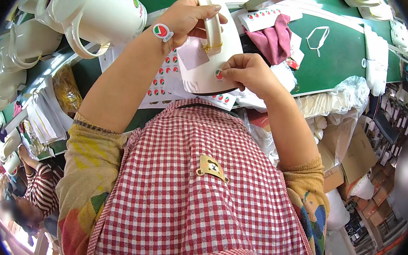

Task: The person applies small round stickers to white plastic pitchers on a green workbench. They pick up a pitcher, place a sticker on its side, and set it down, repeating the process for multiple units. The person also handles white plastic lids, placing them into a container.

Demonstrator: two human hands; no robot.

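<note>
A white plastic jug (231, 40) lies tilted in front of me, its dark-rimmed base toward my apron. My left hand (189, 20) is wrapped round the jug's handle (213, 27). From the handle hangs a pale paper tag (192, 55) on a yellow tie. Low on the jug's side, the fingertips of my right hand (251, 74) are pinched at a small red and green round sticker (218, 73). Another round sticker (161, 31) is stuck on my left wrist. Beneath the jug lie sheets of similar stickers (159, 85), partly covered by it.
Several white jugs (109, 15) crowd the left side. A maroon cloth (275, 40) and a further sticker sheet (263, 19) lie on the green table (332, 66) beyond. Clear plastic wrapping (337, 98) and a cardboard box (356, 154) are at right. Another person (43, 188) is at lower left.
</note>
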